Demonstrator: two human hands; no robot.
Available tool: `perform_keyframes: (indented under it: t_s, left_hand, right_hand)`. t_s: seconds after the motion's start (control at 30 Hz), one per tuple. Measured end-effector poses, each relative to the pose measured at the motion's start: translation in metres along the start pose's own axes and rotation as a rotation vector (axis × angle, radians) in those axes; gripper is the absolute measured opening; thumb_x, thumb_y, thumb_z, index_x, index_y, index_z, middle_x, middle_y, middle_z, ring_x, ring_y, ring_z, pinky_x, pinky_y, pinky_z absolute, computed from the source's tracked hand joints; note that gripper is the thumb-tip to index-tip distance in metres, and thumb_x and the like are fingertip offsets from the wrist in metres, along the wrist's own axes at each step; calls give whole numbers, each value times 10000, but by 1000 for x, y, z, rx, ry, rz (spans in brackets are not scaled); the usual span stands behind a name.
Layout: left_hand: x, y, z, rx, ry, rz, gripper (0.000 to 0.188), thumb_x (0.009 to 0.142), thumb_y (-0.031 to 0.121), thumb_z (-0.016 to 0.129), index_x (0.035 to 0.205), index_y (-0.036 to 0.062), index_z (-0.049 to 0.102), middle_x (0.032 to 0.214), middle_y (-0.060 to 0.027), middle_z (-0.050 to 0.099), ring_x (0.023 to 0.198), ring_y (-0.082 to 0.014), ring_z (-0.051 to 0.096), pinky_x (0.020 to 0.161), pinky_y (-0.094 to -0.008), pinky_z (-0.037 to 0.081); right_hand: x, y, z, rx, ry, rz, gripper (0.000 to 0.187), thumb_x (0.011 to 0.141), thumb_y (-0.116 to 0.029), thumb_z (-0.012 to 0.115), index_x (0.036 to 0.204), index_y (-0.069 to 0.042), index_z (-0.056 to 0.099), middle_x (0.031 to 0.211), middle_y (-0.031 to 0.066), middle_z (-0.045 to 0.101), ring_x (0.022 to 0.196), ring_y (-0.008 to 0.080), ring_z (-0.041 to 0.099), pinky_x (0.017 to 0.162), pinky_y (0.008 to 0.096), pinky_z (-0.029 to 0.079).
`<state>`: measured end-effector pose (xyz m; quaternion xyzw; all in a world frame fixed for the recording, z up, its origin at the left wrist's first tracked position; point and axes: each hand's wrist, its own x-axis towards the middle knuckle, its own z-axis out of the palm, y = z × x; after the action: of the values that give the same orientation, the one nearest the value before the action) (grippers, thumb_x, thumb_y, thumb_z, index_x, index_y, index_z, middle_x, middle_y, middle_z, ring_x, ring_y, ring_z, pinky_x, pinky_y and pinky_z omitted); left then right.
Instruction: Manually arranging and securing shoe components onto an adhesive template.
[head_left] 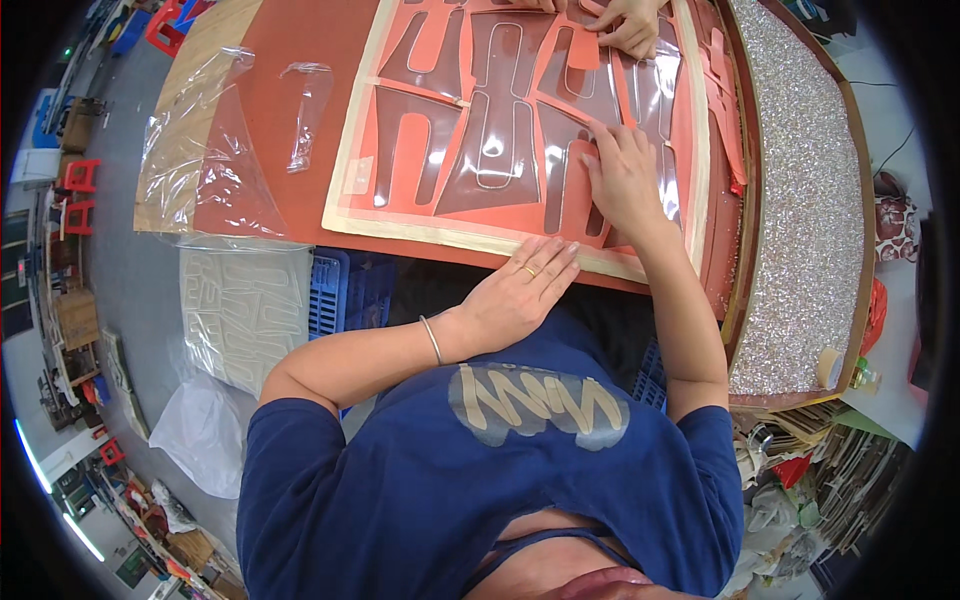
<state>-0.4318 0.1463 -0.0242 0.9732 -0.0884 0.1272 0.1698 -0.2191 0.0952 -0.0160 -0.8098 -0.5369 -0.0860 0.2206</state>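
My left hand (515, 295) lies flat on the near edge of a red sheet framed by cream tape (440, 232), fingers stretched out and a ring on one of them. My right hand (628, 185) is open, its fingertips resting on the sheet's right part beside a long rounded cutout, thumb apart from the index finger. Clear dark-looking plastic pieces (450, 180) of several shapes lie in the sheet's openings, with red showing through their slots. At the far edge a co-worker's hand (632, 25) touches the same sheet, and part of another hand (540, 4) shows.
Clear plastic film (235, 165) lies on the table's left side, with a smaller clear strip (305, 115) beside it. A glittery silver panel (805, 200) stands to the right, a roll of tape (829, 368) at its near end. Blue crates (340, 290) sit below the table.
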Motion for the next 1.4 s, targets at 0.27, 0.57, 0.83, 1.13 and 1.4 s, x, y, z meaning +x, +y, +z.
perform_keyframes:
  t_s: [0.27, 0.57, 0.83, 1.13, 1.4]
  left_hand:
    - [8, 9, 1, 164, -31, -8, 424, 840, 140, 471, 1194, -84, 536, 1286, -249, 511, 1211, -384, 490, 1065, -489, 326]
    - [4, 10, 7, 234, 1, 18, 437, 825, 167, 481, 1157, -106, 560, 1248, -279, 534, 1191, -407, 506, 1045, -508, 348]
    - [8, 10, 4, 293, -23, 81, 457, 819, 176, 478, 1141, -141, 552, 1212, -319, 538, 1161, -444, 517, 1030, -534, 359]
    - [9, 11, 5, 337, -26, 103, 463, 809, 174, 481, 1129, -152, 556, 1178, -341, 547, 1138, -458, 530, 1012, -543, 377]
    - [11, 14, 7, 381, -2, 94, 450, 800, 185, 499, 1098, -141, 579, 1152, -336, 566, 1110, -450, 553, 982, -519, 410]
  right_hand:
    - [5, 8, 0, -60, -102, -47, 239, 778, -115, 661, 993, -19, 618, 893, 133, 580, 903, 307, 526, 827, 419, 389]
    - [23, 35, -42, 774, -368, 88, 107, 784, -89, 694, 832, -26, 622, 813, 17, 573, 866, 159, 511, 787, 288, 398]
    - [13, 48, 12, 583, -195, 194, 148, 793, -170, 701, 856, -44, 656, 807, 56, 605, 854, 210, 514, 800, 332, 406]
    - [13, 35, 16, 380, -96, 52, 99, 791, -142, 673, 810, -61, 621, 797, 44, 591, 880, 246, 480, 868, 371, 335]
    - [17, 9, 10, 55, 115, -60, 110, 777, -127, 677, 829, -52, 616, 822, 79, 585, 898, 274, 500, 838, 389, 351]
